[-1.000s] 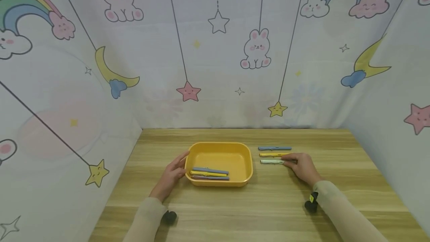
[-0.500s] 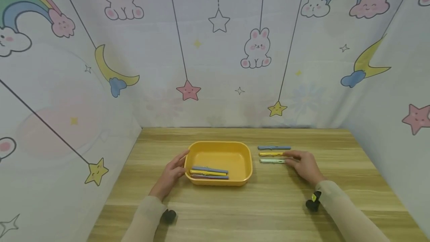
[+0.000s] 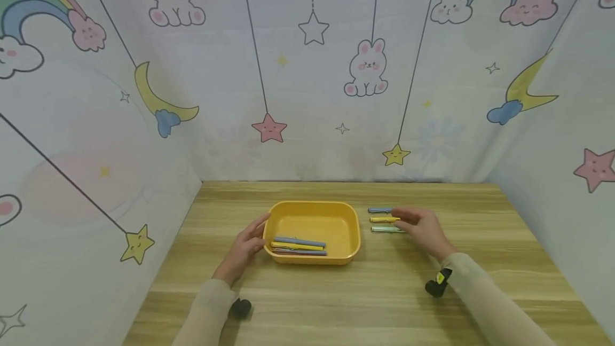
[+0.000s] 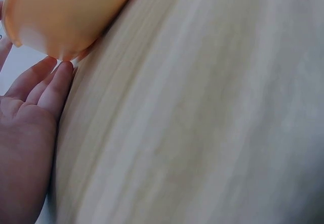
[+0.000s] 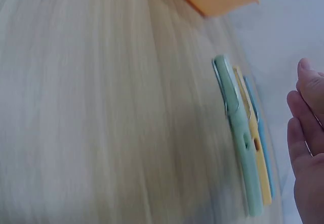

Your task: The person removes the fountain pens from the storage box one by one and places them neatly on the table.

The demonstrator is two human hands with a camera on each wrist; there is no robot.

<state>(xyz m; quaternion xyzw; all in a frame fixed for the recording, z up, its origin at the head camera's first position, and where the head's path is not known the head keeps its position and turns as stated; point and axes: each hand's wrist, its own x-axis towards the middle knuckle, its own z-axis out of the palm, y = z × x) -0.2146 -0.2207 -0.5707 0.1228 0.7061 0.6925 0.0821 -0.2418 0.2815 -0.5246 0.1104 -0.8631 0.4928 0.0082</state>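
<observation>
My left hand rests its fingertips on the left end of a yellow plastic tray. In the left wrist view the fingers reach nearly straight to the tray's outer wall. Inside the tray lie a blue pen, a yellow pen and a dark reddish-blue pen. My right hand hovers over the right ends of three parallel clip pens: blue, yellow and pale green. The right wrist view shows its fingers loosely extended, holding nothing, beside the green pen.
The wood-grain table carries the tray and pens. A white curtain printed with rabbits, stars and rainbows hangs behind the table and along both sides. A dark wrist camera sits at the right cuff.
My right hand has shifted left and slightly away from me, now covering the blue pen's right end. The left hand, tray and pens keep their places.
</observation>
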